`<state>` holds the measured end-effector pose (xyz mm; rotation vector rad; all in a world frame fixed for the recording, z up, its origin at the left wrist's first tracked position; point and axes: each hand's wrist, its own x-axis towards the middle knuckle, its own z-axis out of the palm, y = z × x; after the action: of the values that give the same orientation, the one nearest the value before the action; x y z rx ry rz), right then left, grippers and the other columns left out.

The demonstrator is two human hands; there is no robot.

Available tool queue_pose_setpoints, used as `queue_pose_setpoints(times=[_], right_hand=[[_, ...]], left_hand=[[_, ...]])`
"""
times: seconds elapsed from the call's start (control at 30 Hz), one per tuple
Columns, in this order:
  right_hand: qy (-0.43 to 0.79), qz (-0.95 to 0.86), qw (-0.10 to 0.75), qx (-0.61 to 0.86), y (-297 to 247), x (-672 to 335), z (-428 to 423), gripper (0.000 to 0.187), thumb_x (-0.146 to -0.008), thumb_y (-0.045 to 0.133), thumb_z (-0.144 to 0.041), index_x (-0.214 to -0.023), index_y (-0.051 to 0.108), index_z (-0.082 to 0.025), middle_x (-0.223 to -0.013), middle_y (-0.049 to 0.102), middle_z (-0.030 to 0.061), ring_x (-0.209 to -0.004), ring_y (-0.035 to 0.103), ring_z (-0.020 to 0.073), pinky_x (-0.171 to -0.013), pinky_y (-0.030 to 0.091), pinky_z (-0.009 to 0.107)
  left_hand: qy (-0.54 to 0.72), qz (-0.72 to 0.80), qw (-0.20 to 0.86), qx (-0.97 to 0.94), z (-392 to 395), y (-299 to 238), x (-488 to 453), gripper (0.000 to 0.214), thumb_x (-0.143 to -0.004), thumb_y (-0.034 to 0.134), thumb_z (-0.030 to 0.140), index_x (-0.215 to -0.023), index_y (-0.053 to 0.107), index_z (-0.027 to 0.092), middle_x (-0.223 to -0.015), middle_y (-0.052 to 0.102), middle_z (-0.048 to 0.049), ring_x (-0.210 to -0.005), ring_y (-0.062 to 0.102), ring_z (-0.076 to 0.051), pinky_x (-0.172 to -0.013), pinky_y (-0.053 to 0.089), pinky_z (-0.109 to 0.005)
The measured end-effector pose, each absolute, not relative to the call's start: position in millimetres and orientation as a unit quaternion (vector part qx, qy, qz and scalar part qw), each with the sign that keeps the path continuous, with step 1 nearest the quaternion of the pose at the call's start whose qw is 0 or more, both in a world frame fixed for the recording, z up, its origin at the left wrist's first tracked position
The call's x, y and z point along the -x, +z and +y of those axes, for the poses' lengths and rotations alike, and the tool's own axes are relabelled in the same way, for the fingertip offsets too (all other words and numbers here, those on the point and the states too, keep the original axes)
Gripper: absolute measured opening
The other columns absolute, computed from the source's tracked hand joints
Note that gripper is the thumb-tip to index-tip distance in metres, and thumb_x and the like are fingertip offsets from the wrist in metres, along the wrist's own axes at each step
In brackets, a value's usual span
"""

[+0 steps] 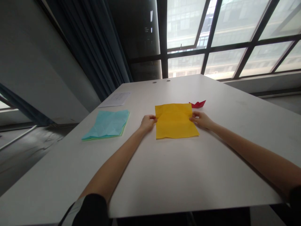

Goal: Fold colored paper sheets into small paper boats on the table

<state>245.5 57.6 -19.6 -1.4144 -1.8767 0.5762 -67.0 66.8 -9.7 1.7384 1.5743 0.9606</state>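
Note:
A yellow sheet of paper (pixel 175 122) with faint crease lines is spread out in front of me, its far part slightly raised. My left hand (pixel 148 121) pinches its left edge between thumb and fingers. At the opposite edge, my right hand (pixel 200 119) grips the paper the same way. Just beyond the right hand lies a folded red paper boat (pixel 198 104), partly covered by the sheet's far right corner.
On the left of the white table (pixel 164 175) rests a stack of light blue and green paper sheets (pixel 109 124). Behind it is a white printed page (pixel 116 99). Windows (pixel 188 28) and a dark blue curtain (pixel 94 40) stand past the table's far end.

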Motion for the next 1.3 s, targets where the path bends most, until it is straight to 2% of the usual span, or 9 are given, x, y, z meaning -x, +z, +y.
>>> queue_pose_setpoints(times=[0.17,0.3,0.4,0.57,0.67,0.83,0.97,1.13,1.3], right_hand=[[0.269,-0.728,0.364,0.516,-17,-247,57,0.027,-0.071,0.056,-0.033,-0.090,0.066,-0.017,-0.095,0.069,0.0073,-0.086,0.062,0.0239,-0.081,0.047,0.041],[0.271,-0.738,0.364,0.499,-16,-248,56,0.026,-0.072,0.054,-0.029,-0.091,0.068,-0.019,-0.097,0.069,0.0051,-0.090,0.062,0.0241,-0.085,0.046,0.040],[0.237,-0.760,0.342,0.500,-15,-249,55,0.023,-0.071,0.050,-0.022,-0.084,0.069,-0.020,-0.093,0.069,0.0035,-0.089,0.061,0.0228,-0.086,0.046,0.038],[0.163,-0.815,0.285,0.477,-13,-249,54,0.035,-0.070,0.038,-0.010,-0.081,0.069,-0.022,-0.093,0.068,0.0024,-0.089,0.060,0.0195,-0.085,0.045,0.035],[0.117,-0.837,0.273,0.460,-8,-246,53,0.039,-0.068,0.034,-0.005,-0.075,0.069,-0.021,-0.089,0.068,0.0029,-0.086,0.060,0.0185,-0.087,0.043,0.035],[0.082,-0.852,0.272,0.440,7,-232,45,0.031,-0.075,0.039,-0.013,-0.079,0.069,-0.020,-0.086,0.067,0.0058,-0.084,0.059,0.0203,-0.081,0.045,0.036],[0.097,-0.883,0.232,0.397,15,-217,34,0.029,-0.077,0.042,-0.016,-0.090,0.067,-0.020,-0.091,0.066,0.0071,-0.083,0.059,0.0200,-0.077,0.046,0.034],[0.075,-0.913,0.158,0.368,12,-206,23,0.030,-0.082,0.044,-0.025,-0.105,0.062,-0.020,-0.102,0.064,0.0084,-0.092,0.056,0.0227,-0.083,0.044,0.038],[0.057,-0.917,0.133,0.373,3,-203,20,0.037,-0.087,0.037,-0.033,-0.116,0.057,-0.020,-0.116,0.058,0.0101,-0.104,0.051,0.0250,-0.091,0.039,0.042]], left_hand=[[0.394,0.551,0.312,-0.666,67,-9,68,0.021,-0.066,0.058,0.020,-0.083,0.068,0.013,-0.087,0.069,-0.0066,-0.082,0.062,-0.017,-0.081,0.044,-0.029],[0.365,0.514,0.292,-0.719,65,-5,72,0.020,-0.067,0.057,0.020,-0.082,0.068,0.012,-0.089,0.069,-0.0057,-0.086,0.061,-0.017,-0.083,0.044,-0.028],[0.318,0.500,0.279,-0.755,64,-3,78,0.023,-0.068,0.053,0.018,-0.083,0.069,0.012,-0.088,0.069,-0.0051,-0.085,0.061,-0.017,-0.082,0.044,-0.026],[0.220,0.490,0.216,-0.815,65,2,82,0.037,-0.062,0.043,0.007,-0.081,0.072,0.018,-0.092,0.068,-0.0026,-0.089,0.058,-0.016,-0.084,0.042,-0.025],[0.172,0.519,0.151,-0.823,60,11,77,0.038,-0.063,0.042,0.008,-0.080,0.073,0.021,-0.094,0.068,-0.0024,-0.095,0.056,-0.019,-0.088,0.041,-0.028],[0.125,0.501,0.027,-0.856,40,31,53,0.027,-0.072,0.046,0.018,-0.082,0.071,0.024,-0.096,0.067,-0.0026,-0.102,0.051,-0.024,-0.091,0.036,-0.040],[0.061,0.446,-0.008,-0.893,21,36,32,0.028,-0.082,0.041,0.028,-0.092,0.066,0.022,-0.094,0.066,-0.0041,-0.088,0.057,-0.019,-0.081,0.042,-0.032],[0.028,0.461,-0.082,-0.883,8,28,20,0.033,-0.085,0.038,0.039,-0.089,0.063,0.018,-0.090,0.063,-0.0080,-0.087,0.057,-0.021,-0.076,0.043,-0.033],[0.060,0.447,-0.055,-0.891,3,13,13,0.037,-0.088,0.034,0.039,-0.112,0.053,0.018,-0.116,0.056,-0.0096,-0.107,0.050,-0.021,-0.089,0.040,-0.034]])
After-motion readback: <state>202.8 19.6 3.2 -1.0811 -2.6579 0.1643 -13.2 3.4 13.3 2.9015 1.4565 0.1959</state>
